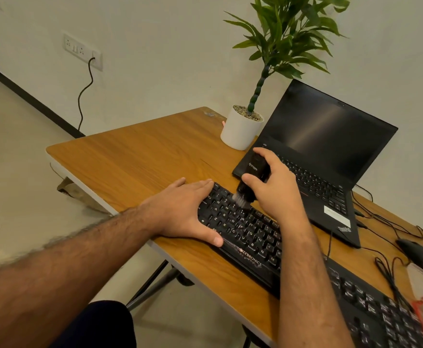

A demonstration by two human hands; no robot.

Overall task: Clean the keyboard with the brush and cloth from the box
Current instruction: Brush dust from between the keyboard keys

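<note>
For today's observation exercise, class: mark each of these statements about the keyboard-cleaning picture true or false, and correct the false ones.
1. The right hand holds the brush with its bristles on the keyboard. True.
2. The left hand is lifted clear of the keyboard. False: it rests flat on the keyboard's left end.
3. The laptop lid is closed. False: it is open, with a dark screen.
4. A potted plant stands beside the laptop. True.
5. The mouse lies left of the keyboard. False: it lies at the right, past the laptop.
</note>
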